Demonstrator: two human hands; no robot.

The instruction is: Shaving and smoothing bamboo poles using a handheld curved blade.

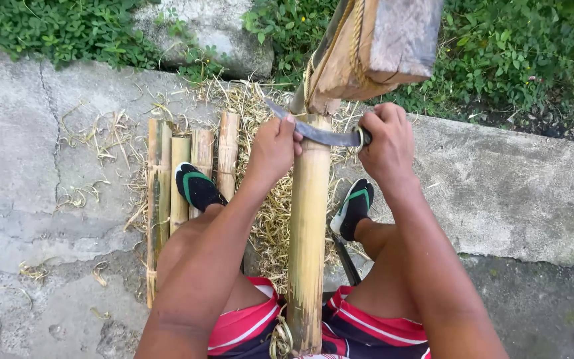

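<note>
Fingers of both hands, L [275,143] & R [386,143], clamp curved blade [320,135] across bamboo pole [308,226]; handle hidden in R fist

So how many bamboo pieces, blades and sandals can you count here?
Bamboo pieces: 5 – one bamboo pole between the knees, four split lengths on the ground
Curved blade: 1, held by left hand and right hand
Sandals: 2
Total: 8

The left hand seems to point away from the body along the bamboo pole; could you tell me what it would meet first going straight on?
Probably the wooden block roped above the bamboo pole, just beyond the left hand; depth is unclear.
</note>
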